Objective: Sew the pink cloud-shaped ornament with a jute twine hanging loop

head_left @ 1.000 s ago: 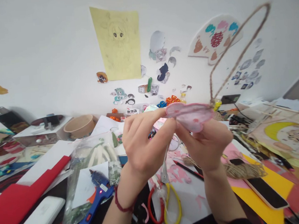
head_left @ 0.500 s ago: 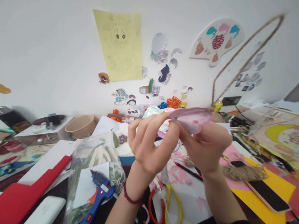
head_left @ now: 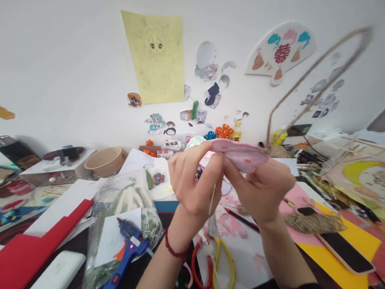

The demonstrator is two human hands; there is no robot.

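Both hands hold a flat pink paper piece (head_left: 242, 156) with small flower prints, raised above the table at the middle of the view. My left hand (head_left: 194, 182) pinches its left edge between thumb and fingers; a red cord circles that wrist. My right hand (head_left: 265, 187) supports the piece from below and at the right. A stiff loop of brown twine (head_left: 311, 73) rises from the piece's right end toward the upper right. A thin pale strand hangs down below my left fingers.
Under the hands lie red and yellow scissors (head_left: 216, 259), white paper with pink scraps, a pencil and a twine bundle (head_left: 312, 221). A blue glue gun (head_left: 128, 253) and plastic bag sit left, a red sheet (head_left: 30, 253) far left, a phone (head_left: 343, 250) right, a bowl (head_left: 104, 161) behind.
The pink piece and both hands have shifted slightly left and tilted, and the twine loop has swung a little further right and lower.
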